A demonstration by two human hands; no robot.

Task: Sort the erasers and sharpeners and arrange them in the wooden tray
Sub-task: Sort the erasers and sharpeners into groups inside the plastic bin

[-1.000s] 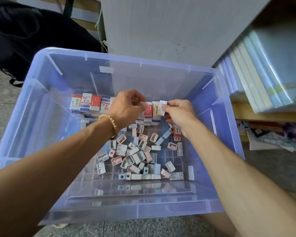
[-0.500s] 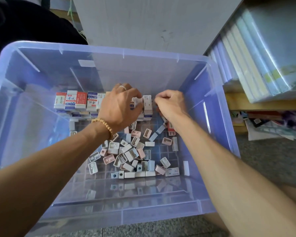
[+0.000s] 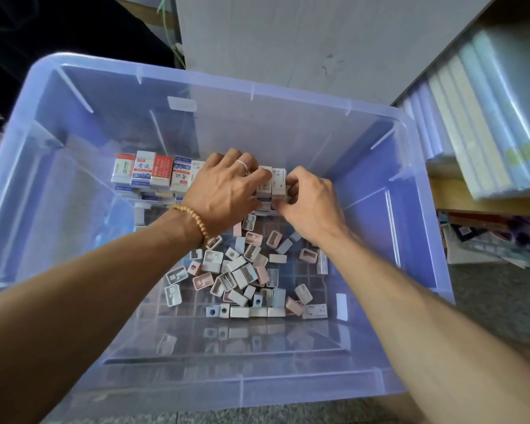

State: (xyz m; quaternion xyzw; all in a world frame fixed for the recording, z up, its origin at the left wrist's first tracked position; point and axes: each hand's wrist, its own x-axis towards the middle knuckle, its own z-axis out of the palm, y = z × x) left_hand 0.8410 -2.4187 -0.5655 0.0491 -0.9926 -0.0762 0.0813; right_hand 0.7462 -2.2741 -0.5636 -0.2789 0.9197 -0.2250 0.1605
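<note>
A row of boxed erasers (image 3: pixel 153 172) in red, blue and white wrappers stands stacked along the far side of a translucent blue plastic bin (image 3: pixel 251 87). Loose pastel sharpeners (image 3: pixel 242 270) lie in a heap on the bin floor, nearer to me. My left hand (image 3: pixel 227 191), with a bead bracelet and a ring, curls its fingers over the white erasers (image 3: pixel 277 179) at the right end of the row. My right hand (image 3: pixel 309 203) pinches those same erasers from the right side. The hands hide the erasers under them.
A grey board (image 3: pixel 288 41) stands behind the bin. Plastic-wrapped book packs (image 3: pixel 487 117) fill a shelf at the right, with loose papers (image 3: pixel 487 240) below. A dark bag (image 3: pixel 58 41) sits at the upper left. The bin rests on a stone floor.
My right hand held a white eraser above the row a second ago. Both hands have since come down and closed together on the right end of the eraser row.
</note>
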